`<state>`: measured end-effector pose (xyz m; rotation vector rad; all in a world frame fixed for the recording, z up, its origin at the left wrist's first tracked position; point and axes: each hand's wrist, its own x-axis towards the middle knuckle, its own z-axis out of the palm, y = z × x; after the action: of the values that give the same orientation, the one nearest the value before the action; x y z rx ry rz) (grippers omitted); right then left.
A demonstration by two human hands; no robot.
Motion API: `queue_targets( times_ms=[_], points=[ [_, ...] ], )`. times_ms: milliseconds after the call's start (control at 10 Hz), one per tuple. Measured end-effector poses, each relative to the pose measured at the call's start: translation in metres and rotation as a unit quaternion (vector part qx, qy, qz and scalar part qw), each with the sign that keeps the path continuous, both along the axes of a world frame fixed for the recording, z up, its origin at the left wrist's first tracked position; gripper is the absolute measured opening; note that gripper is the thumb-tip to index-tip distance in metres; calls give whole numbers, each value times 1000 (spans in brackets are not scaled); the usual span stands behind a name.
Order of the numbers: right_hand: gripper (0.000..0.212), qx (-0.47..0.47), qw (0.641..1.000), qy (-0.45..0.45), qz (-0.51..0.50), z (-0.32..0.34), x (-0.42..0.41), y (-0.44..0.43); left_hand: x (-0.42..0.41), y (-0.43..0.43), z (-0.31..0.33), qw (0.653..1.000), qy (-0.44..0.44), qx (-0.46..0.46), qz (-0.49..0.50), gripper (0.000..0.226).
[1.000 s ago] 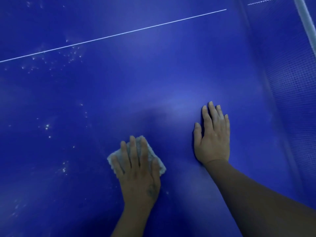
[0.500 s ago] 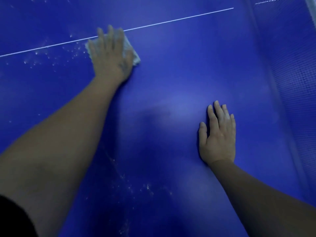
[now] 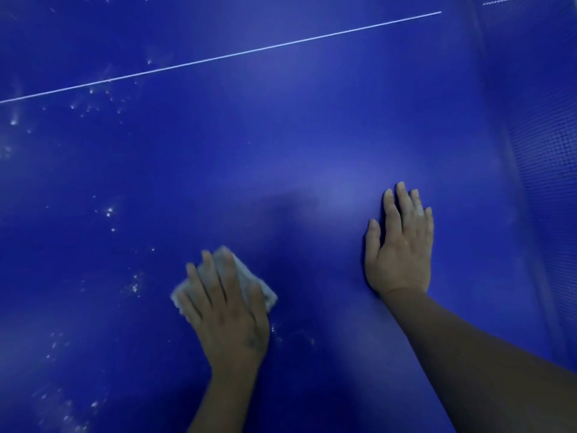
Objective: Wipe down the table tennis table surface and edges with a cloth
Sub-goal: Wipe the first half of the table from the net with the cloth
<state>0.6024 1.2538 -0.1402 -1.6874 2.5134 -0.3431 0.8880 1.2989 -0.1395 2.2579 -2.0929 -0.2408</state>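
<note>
My left hand: It lies flat on the cloth, fingers straight and a little spread. I press down. I do not pinch or curl round it.
The cloth: It is a small, pale, folded pad under my left palm and fingers. Its corners poke out on the far side and by my thumb. It lies on the near part of the table.
My right hand: It is flat on the table, fingers straight and close together. It holds nothing. I think I lean on it. It is well apart from the cloth.
The table: It is blue and shiny. A thin white line runs across it far from me.
The specks: Little white spots sit to the left of the cloth, down by my left arm, and up near the line.
The net: It stands along the right side.
How far I am, I think: Lots of spots are left, and no edge is in view.
What could go wrong: The cloth could slip out from under my flat fingers if I push fast. I could smear the spots instead of lifting them. My leaning hand could leave marks on the shiny part. I could miss the spots far to the left.
</note>
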Motion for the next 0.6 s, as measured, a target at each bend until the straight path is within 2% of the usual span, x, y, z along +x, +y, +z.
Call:
queue_targets(
  times_ms=[100,200,400,500,600],
  points=[
    [59,-1,1000,1,-1,-1,0,0,-9,12,-2,1000,4,6,-2,69],
    [60,-3,1000,4,1,-1,-1,0,-23,-50,-2,999,7,-19,33,66],
    [57,-36,999,13,-1,-2,0,2,-74,-211,-2,993,65,-36,94,79],
    [58,-35,999,18,-2,-3,0,4,-95,-229,-4,998,55,-28,21,81],
    [59,-31,999,21,4,-3,2,0,-106,-184,-6,995,24,-47,-90,75]
  ],
)
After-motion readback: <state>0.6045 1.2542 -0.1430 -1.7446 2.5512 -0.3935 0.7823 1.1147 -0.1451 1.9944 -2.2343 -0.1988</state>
